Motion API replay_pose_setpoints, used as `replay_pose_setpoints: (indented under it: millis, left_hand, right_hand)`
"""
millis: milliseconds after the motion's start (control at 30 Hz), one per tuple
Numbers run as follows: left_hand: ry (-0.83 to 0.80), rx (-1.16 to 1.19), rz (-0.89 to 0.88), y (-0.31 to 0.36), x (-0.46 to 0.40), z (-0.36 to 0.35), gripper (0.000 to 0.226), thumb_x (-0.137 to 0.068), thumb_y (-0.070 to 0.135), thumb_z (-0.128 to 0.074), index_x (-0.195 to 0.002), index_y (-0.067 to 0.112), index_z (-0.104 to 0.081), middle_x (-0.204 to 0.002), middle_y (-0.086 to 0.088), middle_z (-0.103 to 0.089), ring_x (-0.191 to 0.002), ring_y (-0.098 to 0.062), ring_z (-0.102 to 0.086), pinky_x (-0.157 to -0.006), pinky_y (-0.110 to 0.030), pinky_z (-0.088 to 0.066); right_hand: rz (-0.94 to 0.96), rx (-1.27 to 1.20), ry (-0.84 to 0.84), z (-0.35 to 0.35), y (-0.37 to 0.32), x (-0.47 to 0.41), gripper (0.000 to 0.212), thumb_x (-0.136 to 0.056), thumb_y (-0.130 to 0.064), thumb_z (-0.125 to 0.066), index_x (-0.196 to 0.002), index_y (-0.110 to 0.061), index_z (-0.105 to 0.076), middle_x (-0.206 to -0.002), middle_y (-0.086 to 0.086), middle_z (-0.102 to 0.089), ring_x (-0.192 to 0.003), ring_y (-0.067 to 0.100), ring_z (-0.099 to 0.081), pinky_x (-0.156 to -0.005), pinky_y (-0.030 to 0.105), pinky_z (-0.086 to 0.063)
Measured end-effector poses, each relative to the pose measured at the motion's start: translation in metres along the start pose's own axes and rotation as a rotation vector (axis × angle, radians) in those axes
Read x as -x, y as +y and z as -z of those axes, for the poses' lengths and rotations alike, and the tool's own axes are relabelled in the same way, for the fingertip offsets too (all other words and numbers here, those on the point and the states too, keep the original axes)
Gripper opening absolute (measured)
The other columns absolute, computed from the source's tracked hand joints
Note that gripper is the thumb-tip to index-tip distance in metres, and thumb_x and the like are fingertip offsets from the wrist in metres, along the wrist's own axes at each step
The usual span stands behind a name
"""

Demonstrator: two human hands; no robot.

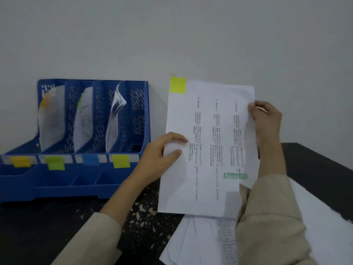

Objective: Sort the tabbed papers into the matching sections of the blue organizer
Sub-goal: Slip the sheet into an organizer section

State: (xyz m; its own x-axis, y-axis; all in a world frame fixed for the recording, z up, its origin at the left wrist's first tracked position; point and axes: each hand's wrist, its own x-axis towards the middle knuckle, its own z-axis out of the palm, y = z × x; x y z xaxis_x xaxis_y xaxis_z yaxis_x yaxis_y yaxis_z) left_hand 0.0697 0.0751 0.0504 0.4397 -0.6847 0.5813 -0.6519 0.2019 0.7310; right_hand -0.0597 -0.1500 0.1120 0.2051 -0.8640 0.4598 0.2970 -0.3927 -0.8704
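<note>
The left hand (162,150) pinches the left edge of a thin white printed sheet (210,150), and the right hand (267,117) grips its right edge, holding it upright off the dark speckled table (57,226), probably to read its square yellow sticky tab (178,84). Just left stands the blue perforated plastic organizer (137,104); its rightmost section is empty and bears a matching yellow label (121,161). More loose white papers (200,241) lie flat below.
</note>
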Motion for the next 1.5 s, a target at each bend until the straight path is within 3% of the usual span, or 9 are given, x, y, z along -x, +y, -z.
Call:
replay_pose_setpoints:
  millis: [200, 400, 500, 600, 800, 933, 1100, 1367, 1500]
  left_hand:
    - [0.473, -0.191, -0.035, 0.027, -0.008, 0.048, 0.041, -0.092, 0.001, -0.052, -0.120, 0.030, -0.059, -0.109, 0.024, -0.056, -0.083, 0.006, -0.055, -0.079, -0.006, -0.047]
    - [0.810, -0.384, -0.058, 0.040, -0.006, 0.087, 0.046, -0.094, 0.000, -0.045, -0.137, 0.016, -0.047, -0.135, -0.001, -0.050, -0.120, -0.010, -0.048, -0.103, -0.018, -0.037]
    - [0.910, -0.556, -0.134, 0.041, -0.004, 0.094, 0.049, -0.091, -0.007, -0.045, -0.139, 0.007, -0.043, -0.137, -0.012, -0.048, -0.123, -0.012, -0.039, -0.097, 0.004, -0.020]
    - [0.950, -0.640, -0.191, 0.043, -0.002, 0.098, 0.053, -0.090, -0.009, -0.043, -0.141, 0.004, -0.038, -0.140, -0.018, -0.045, -0.128, -0.023, -0.040, -0.104, -0.004, -0.017]
    - [0.547, -0.653, -0.208, 0.033, -0.006, 0.082, 0.061, -0.093, -0.009, -0.039, -0.148, 0.010, -0.019, -0.152, -0.015, -0.025, -0.114, 0.023, -0.014, -0.078, 0.013, -0.021]
    - [0.171, -0.472, -0.075, 0.018, -0.007, 0.077, 0.082, -0.085, -0.016, -0.034, -0.149, 0.024, 0.001, -0.158, 0.005, -0.001, -0.133, 0.013, 0.000, -0.096, 0.008, -0.009]
    - [0.139, -0.494, -0.008, 0.003, -0.028, 0.076, 0.089, -0.081, -0.022, -0.037, -0.149, 0.017, 0.004, -0.158, 0.000, 0.000, -0.144, -0.010, -0.002, -0.098, 0.006, 0.001]
    - [0.000, -0.724, -0.058, -0.038, -0.051, 0.066, 0.104, -0.081, -0.021, -0.045, -0.141, 0.032, 0.021, -0.157, 0.006, 0.015, -0.130, -0.026, -0.032, -0.103, -0.043, -0.037]
    - [-0.033, -0.599, 0.014, -0.061, -0.037, 0.062, 0.079, -0.095, 0.009, -0.050, -0.151, 0.024, 0.003, -0.158, 0.004, -0.011, -0.139, -0.017, -0.029, -0.111, -0.027, -0.027]
  right_hand:
    - [0.183, 0.300, -0.136, -0.062, -0.004, 0.029, 0.052, -0.085, -0.013, -0.065, -0.131, -0.021, -0.041, -0.112, 0.003, -0.054, -0.095, 0.017, -0.054, -0.084, 0.029, -0.043]
    - [0.179, 0.173, -0.764, -0.129, -0.017, 0.094, 0.046, -0.094, -0.017, -0.054, -0.138, -0.026, -0.041, -0.122, -0.001, -0.053, -0.105, 0.013, -0.054, -0.066, 0.008, -0.041]
    - [0.160, 0.153, -1.017, -0.154, -0.012, 0.122, 0.053, -0.100, -0.018, -0.042, -0.147, -0.032, -0.023, -0.142, -0.002, -0.041, -0.112, 0.003, -0.044, -0.074, 0.003, -0.037]
    - [0.135, 0.113, -1.133, -0.170, -0.006, 0.140, 0.062, -0.101, -0.007, -0.036, -0.150, -0.034, -0.009, -0.149, 0.002, -0.033, -0.124, 0.012, -0.044, -0.080, 0.002, -0.039]
    - [0.037, 0.078, -1.141, -0.169, 0.001, 0.136, 0.074, -0.093, 0.008, -0.036, -0.150, -0.031, -0.010, -0.151, 0.006, -0.032, -0.134, 0.022, -0.038, -0.102, 0.026, -0.037]
    - [-0.030, -0.002, -0.954, -0.163, -0.009, 0.120, 0.067, -0.095, 0.003, -0.040, -0.149, -0.031, -0.016, -0.143, 0.004, -0.042, -0.122, 0.022, -0.051, -0.098, 0.039, -0.044]
    - [-0.047, -0.075, -0.837, -0.148, -0.015, 0.099, 0.062, -0.095, 0.001, -0.041, -0.146, -0.031, -0.025, -0.141, 0.004, -0.045, -0.120, 0.018, -0.050, -0.093, 0.035, -0.046]
    - [-0.079, 0.038, -0.855, -0.148, -0.001, 0.098, 0.059, -0.093, 0.000, -0.042, -0.144, -0.027, -0.030, -0.138, 0.004, -0.049, -0.114, 0.019, -0.052, -0.089, 0.037, -0.050]
    - [-0.070, 0.025, -0.850, -0.153, 0.002, 0.105, 0.052, -0.098, -0.015, -0.041, -0.146, -0.026, -0.027, -0.131, 0.006, -0.053, -0.114, 0.019, -0.053, -0.097, 0.039, -0.046]
